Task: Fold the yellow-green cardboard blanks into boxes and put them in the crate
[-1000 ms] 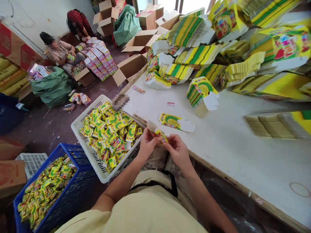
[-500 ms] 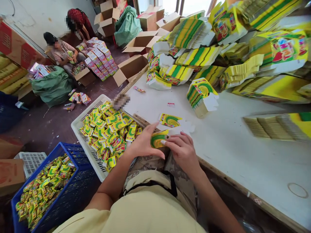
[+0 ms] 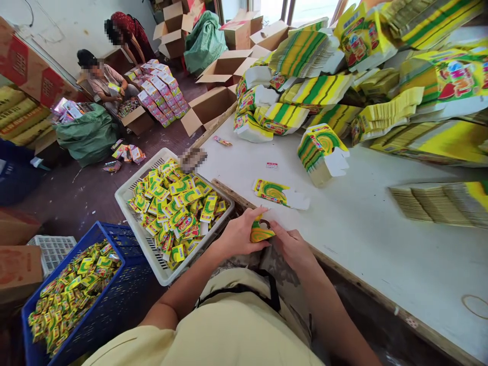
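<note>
Between my two hands, at the table's near edge, is a small yellow and green printed carton. My left hand grips it from the left, with thumb and fingers on opposite sides. The fingers of my right hand are closed at its right end, where a dark opening shows. On the white table just beyond lies a flat carton blank with white flaps. To my left, a white basket holds many small yellow cartons.
A blue crate of small yellow packets stands lower left. Stacks of carton blanks cover the table's back, with a smaller bundle nearer. Open cardboard boxes stand beyond. Two people work by stacked pink boxes.
My left hand has closed from a spread grip around the carton. My right fingers have shifted to the carton's end, and its white flap no longer shows. The view has shifted slightly.
</note>
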Demonstrator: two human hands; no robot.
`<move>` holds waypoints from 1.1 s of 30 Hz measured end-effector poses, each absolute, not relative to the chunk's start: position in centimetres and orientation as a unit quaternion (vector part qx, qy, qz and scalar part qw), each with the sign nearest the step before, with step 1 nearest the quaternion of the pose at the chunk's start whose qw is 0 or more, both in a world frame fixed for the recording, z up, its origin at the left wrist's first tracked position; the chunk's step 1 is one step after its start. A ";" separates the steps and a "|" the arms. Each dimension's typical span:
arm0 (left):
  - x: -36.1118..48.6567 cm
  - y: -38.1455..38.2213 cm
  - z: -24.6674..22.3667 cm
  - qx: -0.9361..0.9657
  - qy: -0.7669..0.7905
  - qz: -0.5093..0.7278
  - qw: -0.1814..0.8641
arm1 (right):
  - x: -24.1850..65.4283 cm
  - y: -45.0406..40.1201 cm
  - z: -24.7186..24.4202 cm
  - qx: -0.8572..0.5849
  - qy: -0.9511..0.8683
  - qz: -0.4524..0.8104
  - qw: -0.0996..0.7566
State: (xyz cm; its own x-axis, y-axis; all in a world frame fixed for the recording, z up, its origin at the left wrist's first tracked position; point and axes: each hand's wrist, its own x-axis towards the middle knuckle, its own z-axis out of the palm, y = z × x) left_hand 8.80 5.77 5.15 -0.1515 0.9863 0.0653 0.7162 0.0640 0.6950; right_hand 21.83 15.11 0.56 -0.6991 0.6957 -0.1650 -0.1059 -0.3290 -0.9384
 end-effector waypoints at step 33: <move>7.4 5.8 6.0 0.570 0.758 0.239 0.208 | 24.0 18.7 2.2 -0.157 -0.830 0.494 0.205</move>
